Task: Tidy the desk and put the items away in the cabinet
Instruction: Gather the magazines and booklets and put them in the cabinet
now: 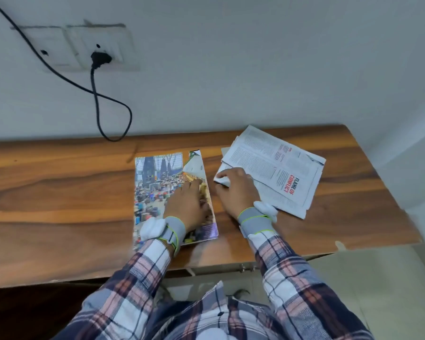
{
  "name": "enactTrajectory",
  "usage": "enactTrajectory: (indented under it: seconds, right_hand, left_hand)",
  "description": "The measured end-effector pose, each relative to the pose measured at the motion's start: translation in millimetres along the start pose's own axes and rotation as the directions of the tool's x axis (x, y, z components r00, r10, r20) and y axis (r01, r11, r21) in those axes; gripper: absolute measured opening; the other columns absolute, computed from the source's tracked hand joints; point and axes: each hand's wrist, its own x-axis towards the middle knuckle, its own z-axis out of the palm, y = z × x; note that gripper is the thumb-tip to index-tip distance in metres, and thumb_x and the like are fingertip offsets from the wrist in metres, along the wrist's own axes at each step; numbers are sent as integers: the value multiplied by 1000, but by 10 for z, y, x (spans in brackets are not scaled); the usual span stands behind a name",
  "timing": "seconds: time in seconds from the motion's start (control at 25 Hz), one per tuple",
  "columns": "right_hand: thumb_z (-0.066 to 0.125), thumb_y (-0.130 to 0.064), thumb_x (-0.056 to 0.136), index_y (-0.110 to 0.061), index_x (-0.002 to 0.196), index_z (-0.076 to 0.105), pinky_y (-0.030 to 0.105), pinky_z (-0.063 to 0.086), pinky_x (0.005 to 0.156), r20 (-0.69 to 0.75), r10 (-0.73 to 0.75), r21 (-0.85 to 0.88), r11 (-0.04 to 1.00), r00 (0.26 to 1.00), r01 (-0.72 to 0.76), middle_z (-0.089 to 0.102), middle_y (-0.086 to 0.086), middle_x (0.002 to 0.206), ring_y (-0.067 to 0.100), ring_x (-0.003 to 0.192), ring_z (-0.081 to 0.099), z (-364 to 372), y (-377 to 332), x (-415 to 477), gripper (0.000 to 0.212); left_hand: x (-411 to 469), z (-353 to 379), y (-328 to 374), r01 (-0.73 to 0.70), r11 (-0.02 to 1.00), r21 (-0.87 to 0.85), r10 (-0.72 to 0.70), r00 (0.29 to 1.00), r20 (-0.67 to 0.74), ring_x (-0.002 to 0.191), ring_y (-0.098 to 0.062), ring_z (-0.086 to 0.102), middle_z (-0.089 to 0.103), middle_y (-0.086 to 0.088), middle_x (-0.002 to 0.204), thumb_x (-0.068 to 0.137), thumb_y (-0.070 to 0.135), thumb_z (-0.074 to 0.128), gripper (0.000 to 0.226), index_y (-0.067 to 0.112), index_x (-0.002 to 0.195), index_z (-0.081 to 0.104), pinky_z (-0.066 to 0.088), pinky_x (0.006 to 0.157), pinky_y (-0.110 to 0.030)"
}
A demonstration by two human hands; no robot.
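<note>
A colourful magazine (155, 190) lies flat on the wooden desk (59, 197), its top right corner curled up. My left hand (189, 207) rests on its right side with fingers stretched forward. To the right lies a loose stack of printed pages (277, 168) with a red headline, turned at an angle. My right hand (233, 190) sits on the stack's near left corner, and its fingers pinch the white paper edge. Both wrists wear grey bands.
A black cable (101, 106) hangs from a wall socket (101, 57) down to the desk's back edge. A beige cabinet (378, 278) stands under the desk at the right. The side wall closes in on the right.
</note>
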Motion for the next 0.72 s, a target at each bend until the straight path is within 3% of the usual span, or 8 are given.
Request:
enactTrajectory:
  seconds: [0.08,0.2,0.52,0.72]
  right_hand:
    - [61,-34,87,-30,127,55,41,39,103,-30,100,-119,988,995,-103,43,1,141,30,130,39,-207,400,107,41]
    - [56,-45,92,-32,144,41,43,28,114,34,183,-226,959,983,-170,26,0,159,28,144,25,-403,963,178,56]
    - [50,-50,94,-29,138,46,43,38,95,-39,26,-351,936,999,-38,46,3,131,32,119,43,-373,1104,341,49]
    - [50,-47,94,-26,139,44,45,39,94,3,-12,-405,914,1000,12,45,8,129,33,120,43,-372,1109,372,50]
  left_hand:
    - [120,37,272,-21,998,-67,20,1000,-12,125,-37,45,42,-11,140,89,33,62,66,21,146,32,45,96,-49]
    - [251,192,707,22,1000,-16,-22,1000,-14,131,-35,39,34,-7,147,90,37,59,66,23,148,29,42,100,-49]
    - [345,294,946,164,985,-56,-165,986,-9,125,-31,38,36,-2,139,89,43,58,52,35,138,45,41,99,-45]
    - [435,373,1091,165,974,156,-156,985,-69,123,-33,37,41,-3,132,90,43,50,50,38,139,45,33,101,-45]
